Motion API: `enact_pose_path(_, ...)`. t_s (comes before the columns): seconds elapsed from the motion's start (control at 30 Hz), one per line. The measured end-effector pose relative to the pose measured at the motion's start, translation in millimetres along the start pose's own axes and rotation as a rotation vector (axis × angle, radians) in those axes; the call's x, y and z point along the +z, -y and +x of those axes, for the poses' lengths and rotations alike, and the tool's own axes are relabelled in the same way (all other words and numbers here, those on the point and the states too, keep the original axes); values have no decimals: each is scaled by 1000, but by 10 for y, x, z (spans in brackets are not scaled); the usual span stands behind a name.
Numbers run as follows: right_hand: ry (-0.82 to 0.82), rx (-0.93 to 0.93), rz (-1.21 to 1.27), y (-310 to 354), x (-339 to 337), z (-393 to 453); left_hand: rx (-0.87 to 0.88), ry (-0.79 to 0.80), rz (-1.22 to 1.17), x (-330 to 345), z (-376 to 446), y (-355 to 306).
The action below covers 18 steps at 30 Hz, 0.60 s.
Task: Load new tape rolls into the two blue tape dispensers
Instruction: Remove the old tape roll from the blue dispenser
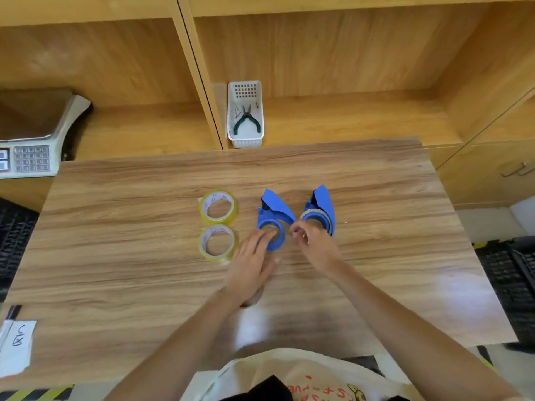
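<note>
Two blue tape dispensers lie side by side mid-table. The left dispenser (pixel 271 218) shows a bare blue hub; my left hand (pixel 251 257) rests flat on the table with its fingertips touching that hub's near rim. The right dispenser (pixel 320 211) carries a thin grey ring around its hub. My right hand (pixel 311 241) is at its near edge, fingers curled together in a pinch; what they pinch is too small to tell. Two yellowish clear tape rolls lie flat to the left: the far roll (pixel 218 206) and the near roll (pixel 217 241).
The wooden table (pixel 144 270) fronts wooden shelving. A white basket (pixel 245 115) with green-handled pliers stands at the table's back edge. A weighing scale (pixel 31 140) sits at the far left. A white paper label (pixel 16 345) lies at the near left corner.
</note>
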State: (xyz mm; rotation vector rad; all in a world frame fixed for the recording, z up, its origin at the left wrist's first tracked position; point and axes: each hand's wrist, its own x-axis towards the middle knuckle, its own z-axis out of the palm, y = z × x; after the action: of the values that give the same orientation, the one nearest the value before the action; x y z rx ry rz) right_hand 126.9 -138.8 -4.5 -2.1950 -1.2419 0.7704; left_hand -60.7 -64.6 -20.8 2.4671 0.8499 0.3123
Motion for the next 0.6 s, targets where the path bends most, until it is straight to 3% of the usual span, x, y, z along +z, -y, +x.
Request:
enact_pose_path(0.07,-154,1,12,-192,-151,61,31,19,53,60,260,-182)
enact_pose_path(0.13,-187,50,-89,-324,-266,101,31,100,93,123,481,-333)
enact_pose_path(0.4,61,126,-164,-744,-407,203,-142,399,419,515,1180,-731)
enact_pose_path(0.6,104,54,-136,-846,-456,232,-209,410,457,620,1223,-831)
